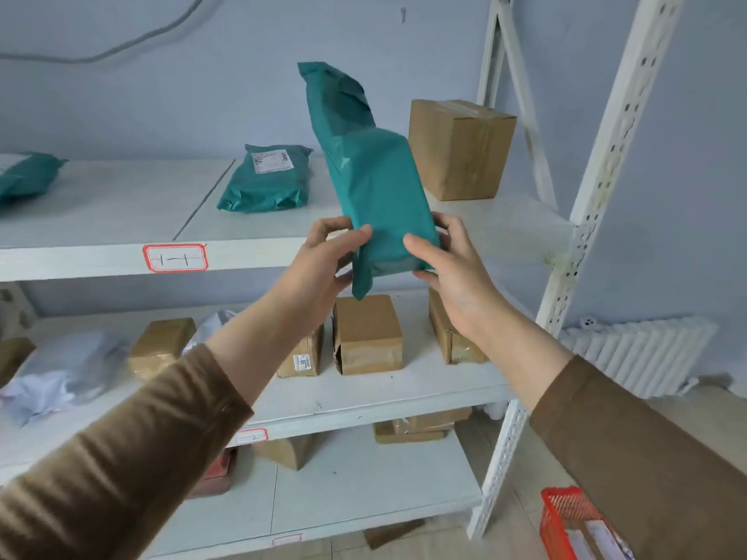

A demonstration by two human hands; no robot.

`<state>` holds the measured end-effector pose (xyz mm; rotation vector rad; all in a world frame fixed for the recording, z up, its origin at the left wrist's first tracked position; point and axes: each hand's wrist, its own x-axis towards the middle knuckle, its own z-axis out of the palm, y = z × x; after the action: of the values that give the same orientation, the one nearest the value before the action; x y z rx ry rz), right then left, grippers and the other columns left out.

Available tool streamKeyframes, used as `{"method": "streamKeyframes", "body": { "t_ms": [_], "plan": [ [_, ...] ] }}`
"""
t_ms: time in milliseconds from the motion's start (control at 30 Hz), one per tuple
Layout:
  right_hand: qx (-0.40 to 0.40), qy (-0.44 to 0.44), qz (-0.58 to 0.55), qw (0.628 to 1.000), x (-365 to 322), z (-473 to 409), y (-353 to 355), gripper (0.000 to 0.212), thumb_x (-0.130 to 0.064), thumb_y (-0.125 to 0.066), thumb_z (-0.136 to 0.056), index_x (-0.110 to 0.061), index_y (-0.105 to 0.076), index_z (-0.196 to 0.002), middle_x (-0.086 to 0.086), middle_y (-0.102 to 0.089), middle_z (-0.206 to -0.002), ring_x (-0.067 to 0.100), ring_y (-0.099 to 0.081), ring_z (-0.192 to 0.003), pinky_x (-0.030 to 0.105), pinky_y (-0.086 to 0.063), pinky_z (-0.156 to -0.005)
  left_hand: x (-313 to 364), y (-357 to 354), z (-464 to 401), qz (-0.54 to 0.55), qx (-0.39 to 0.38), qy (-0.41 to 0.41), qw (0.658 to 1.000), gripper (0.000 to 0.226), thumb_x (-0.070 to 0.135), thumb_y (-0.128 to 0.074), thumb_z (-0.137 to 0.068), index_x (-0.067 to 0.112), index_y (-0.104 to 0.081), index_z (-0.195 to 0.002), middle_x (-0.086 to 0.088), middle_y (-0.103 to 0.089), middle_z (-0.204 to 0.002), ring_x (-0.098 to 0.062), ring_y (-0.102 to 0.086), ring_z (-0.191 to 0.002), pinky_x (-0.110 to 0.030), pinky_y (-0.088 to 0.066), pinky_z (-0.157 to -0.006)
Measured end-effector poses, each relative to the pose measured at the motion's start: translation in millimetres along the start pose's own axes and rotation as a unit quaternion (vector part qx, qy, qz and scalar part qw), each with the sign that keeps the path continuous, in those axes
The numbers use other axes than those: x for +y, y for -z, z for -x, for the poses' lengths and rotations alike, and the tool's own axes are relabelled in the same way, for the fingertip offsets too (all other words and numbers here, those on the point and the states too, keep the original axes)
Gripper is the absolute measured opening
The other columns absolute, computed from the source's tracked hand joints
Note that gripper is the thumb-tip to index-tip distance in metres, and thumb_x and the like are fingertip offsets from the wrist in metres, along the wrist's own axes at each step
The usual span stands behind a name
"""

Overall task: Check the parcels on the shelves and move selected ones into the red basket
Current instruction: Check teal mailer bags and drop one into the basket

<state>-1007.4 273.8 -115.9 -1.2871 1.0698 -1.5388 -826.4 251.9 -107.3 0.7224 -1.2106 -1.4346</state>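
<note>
A long teal plastic parcel (pixel 372 175) stands upright in the air in front of the top shelf, its plain side facing me. My left hand (pixel 323 268) grips its lower left edge and my right hand (pixel 452 268) grips its lower right edge. The red basket (pixel 566 519) sits on the floor at the bottom right, partly hidden by my right sleeve, with a parcel inside it. Another teal parcel (pixel 269 179) with a white label lies flat on the top shelf (pixel 121 204).
A brown cardboard box (pixel 458 149) stands on the top shelf at the right. Several small brown boxes (pixel 368 333) and grey bags (pixel 60 369) fill the middle shelf. More boxes lie on the lowest shelf. White shelf uprights (pixel 598 187) and a radiator (pixel 642 353) are at the right.
</note>
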Motion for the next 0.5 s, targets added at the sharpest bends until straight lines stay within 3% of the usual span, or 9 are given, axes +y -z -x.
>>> {"method": "streamKeyframes", "body": {
  "t_ms": [100, 167, 233, 367, 433, 500],
  "plan": [
    [-0.023, 0.015, 0.016, 1.0, 17.4, 55.9, 15.8, 0.056, -0.024, -0.08, -0.087, -0.024, -0.051, -0.136, 0.001, -0.065, -0.134, 0.015, -0.065, -0.122, 0.038, -0.055, -0.103, -19.3, 0.3, 54.0, 0.009, -0.002, 0.018, 1.0, 0.028, 0.016, -0.067, -0.1, 0.014, -0.05, -0.121, -0.004, -0.075, -0.115, -0.017, -0.073, -0.099, -0.031, -0.059, -0.085],
    [-0.043, 0.012, 0.018, 0.999, 30.5, 91.8, 25.7, 0.056, -0.013, -0.079, -0.089, -0.025, -0.05, -0.136, 0.0, -0.065, -0.133, 0.01, -0.066, -0.12, 0.029, -0.057, -0.096, -34.6, 3.4, 83.2, 0.017, 0.002, 0.032, 0.999, 0.04, 0.015, -0.075, -0.092, 0.013, -0.049, -0.122, -0.003, -0.076, -0.112, -0.017, -0.074, -0.098, -0.03, -0.061, -0.08],
    [-0.07, 0.002, 0.033, 0.997, 47.7, 122.7, 35.7, 0.06, -0.009, -0.077, -0.09, -0.029, -0.048, -0.139, -0.005, -0.065, -0.133, 0.007, -0.064, -0.122, 0.026, -0.056, -0.096, -52.2, 9.0, 106.3, 0.011, 0.002, 0.056, 0.998, 0.056, 0.021, -0.079, -0.084, 0.014, -0.048, -0.129, -0.005, -0.075, -0.121, -0.018, -0.075, -0.107, -0.036, -0.061, -0.087],
    [-0.11, -0.053, 0.048, 0.991, 83.8, 162.6, 53.8, 0.067, -0.014, -0.075, -0.086, -0.035, -0.047, -0.143, -0.006, -0.063, -0.137, 0.013, -0.061, -0.128, 0.036, -0.057, -0.099, -85.2, 16.2, 140.3, -0.042, -0.029, 0.119, 0.992, 0.085, 0.029, -0.085, -0.077, 0.031, -0.041, -0.15, -0.005, -0.065, -0.14, -0.022, -0.07, -0.123, -0.043, -0.059, -0.101],
    [-0.106, -0.086, 0.059, 0.989, 98.2, 171.2, 58.8, 0.062, -0.007, -0.07, -0.092, -0.036, -0.049, -0.142, -0.008, -0.064, -0.137, 0.012, -0.06, -0.13, 0.035, -0.056, -0.1, -101.3, 18.7, 148.5, -0.099, -0.037, 0.116, 0.988, 0.09, 0.034, -0.091, -0.07, 0.029, -0.047, -0.148, -0.001, -0.063, -0.14, -0.022, -0.068, -0.125, -0.047, -0.055, -0.107],
    [-0.108, -0.132, 0.066, 0.983, 106.2, 176.5, 62.7, 0.051, -0.005, -0.059, -0.099, -0.033, -0.054, -0.142, -0.012, -0.066, -0.138, 0.009, -0.058, -0.133, 0.036, -0.048, -0.109, -118.6, 23.3, 152.0, -0.196, -0.032, 0.092, 0.976, 0.089, 0.036, -0.091, -0.068, 0.029, -0.047, -0.146, 0.006, -0.062, -0.138, -0.019, -0.061, -0.128, -0.049, -0.051, -0.112]
  ]
}}
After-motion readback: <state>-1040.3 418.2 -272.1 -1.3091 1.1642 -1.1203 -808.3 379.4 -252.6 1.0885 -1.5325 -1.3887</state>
